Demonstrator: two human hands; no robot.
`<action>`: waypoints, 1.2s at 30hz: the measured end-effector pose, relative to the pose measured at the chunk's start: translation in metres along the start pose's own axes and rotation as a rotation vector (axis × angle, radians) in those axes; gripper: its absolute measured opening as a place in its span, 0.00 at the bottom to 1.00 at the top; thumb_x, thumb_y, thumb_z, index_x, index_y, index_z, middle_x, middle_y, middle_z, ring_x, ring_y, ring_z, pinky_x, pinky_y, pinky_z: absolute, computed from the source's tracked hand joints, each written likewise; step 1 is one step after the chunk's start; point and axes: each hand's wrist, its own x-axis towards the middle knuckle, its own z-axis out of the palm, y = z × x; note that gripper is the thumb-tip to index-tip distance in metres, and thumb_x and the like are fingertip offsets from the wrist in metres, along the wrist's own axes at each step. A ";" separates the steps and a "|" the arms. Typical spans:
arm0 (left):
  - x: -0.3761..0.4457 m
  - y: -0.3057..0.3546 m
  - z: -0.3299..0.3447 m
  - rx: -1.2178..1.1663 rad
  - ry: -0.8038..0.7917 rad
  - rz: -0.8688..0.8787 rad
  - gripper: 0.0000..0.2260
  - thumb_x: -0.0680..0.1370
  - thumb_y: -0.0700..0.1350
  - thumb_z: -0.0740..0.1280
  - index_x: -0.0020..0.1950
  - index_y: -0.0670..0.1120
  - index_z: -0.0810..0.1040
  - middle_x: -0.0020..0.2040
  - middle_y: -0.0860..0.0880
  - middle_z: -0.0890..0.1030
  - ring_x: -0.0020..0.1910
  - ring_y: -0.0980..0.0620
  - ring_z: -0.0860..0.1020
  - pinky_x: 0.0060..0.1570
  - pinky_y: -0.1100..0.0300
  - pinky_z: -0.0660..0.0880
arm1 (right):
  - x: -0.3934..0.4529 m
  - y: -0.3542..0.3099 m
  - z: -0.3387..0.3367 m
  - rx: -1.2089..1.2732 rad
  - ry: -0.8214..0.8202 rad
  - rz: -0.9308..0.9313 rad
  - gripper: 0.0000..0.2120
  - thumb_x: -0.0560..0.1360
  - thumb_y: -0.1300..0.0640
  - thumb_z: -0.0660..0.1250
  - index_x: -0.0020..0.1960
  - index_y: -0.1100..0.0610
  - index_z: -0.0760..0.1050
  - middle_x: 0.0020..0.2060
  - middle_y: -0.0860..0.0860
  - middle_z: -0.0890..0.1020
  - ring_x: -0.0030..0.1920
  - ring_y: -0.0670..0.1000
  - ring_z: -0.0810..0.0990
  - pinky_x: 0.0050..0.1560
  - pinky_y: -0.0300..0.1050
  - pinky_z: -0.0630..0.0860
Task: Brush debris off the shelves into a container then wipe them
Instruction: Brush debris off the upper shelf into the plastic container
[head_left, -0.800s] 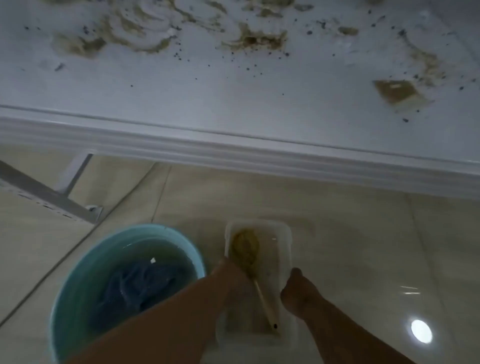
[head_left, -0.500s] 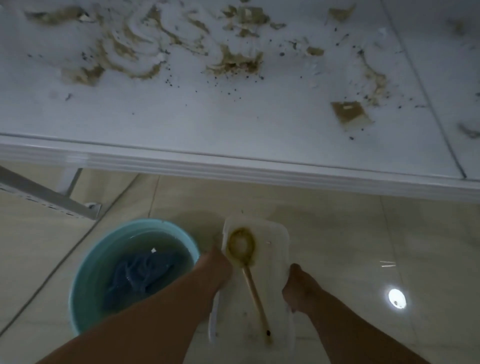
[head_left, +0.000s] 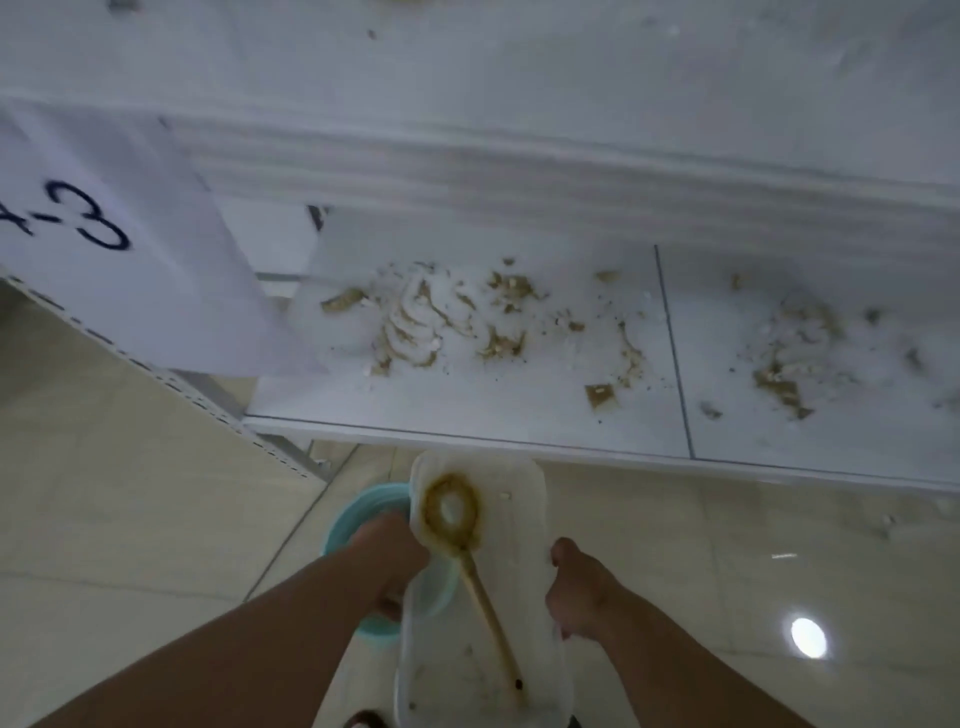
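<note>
A clear plastic container (head_left: 524, 597) is held up in front of me, just below the shelf's front edge. My left hand (head_left: 387, 558) grips its left rim and my right hand (head_left: 576, 592) grips its right rim. Inside it lies a brush (head_left: 457, 525) with a round brownish head and a wooden handle. The white shelf (head_left: 519, 410) ahead carries brown crumbs and smears of debris (head_left: 441, 322), with more debris on its right panel.
A teal bucket (head_left: 358, 512) stands on the tiled floor beneath my left hand, mostly hidden. A white paper label marked with a number (head_left: 104, 234) hangs at the upper left. An upper shelf edge (head_left: 571, 171) juts out above. Perforated shelf upright (head_left: 208, 410) at left.
Both hands have lifted the container with the brush off the floor toward the shelf edge. My view rose, so the upper shelf and the label came into sight and the bucket is mostly covered.
</note>
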 end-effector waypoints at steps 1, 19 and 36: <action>-0.028 0.008 -0.018 0.003 0.011 0.022 0.02 0.76 0.41 0.65 0.47 0.43 0.74 0.43 0.42 0.79 0.41 0.43 0.81 0.37 0.51 0.81 | -0.023 -0.013 -0.007 -0.007 0.010 -0.011 0.22 0.74 0.68 0.58 0.68 0.60 0.61 0.54 0.59 0.74 0.51 0.60 0.80 0.44 0.50 0.81; -0.394 0.076 -0.216 -0.204 0.357 0.365 0.02 0.77 0.36 0.61 0.48 0.39 0.71 0.47 0.39 0.74 0.35 0.44 0.75 0.34 0.42 0.81 | -0.365 -0.190 -0.150 -0.199 0.216 -0.477 0.14 0.78 0.64 0.55 0.64 0.59 0.66 0.42 0.54 0.77 0.37 0.52 0.81 0.27 0.40 0.72; -0.427 0.124 -0.292 -0.362 0.564 0.544 0.09 0.73 0.31 0.54 0.48 0.38 0.71 0.39 0.42 0.72 0.30 0.46 0.69 0.31 0.42 0.80 | -0.428 -0.260 -0.172 -0.776 0.832 -0.710 0.33 0.75 0.29 0.51 0.68 0.48 0.73 0.78 0.50 0.40 0.77 0.58 0.37 0.75 0.60 0.38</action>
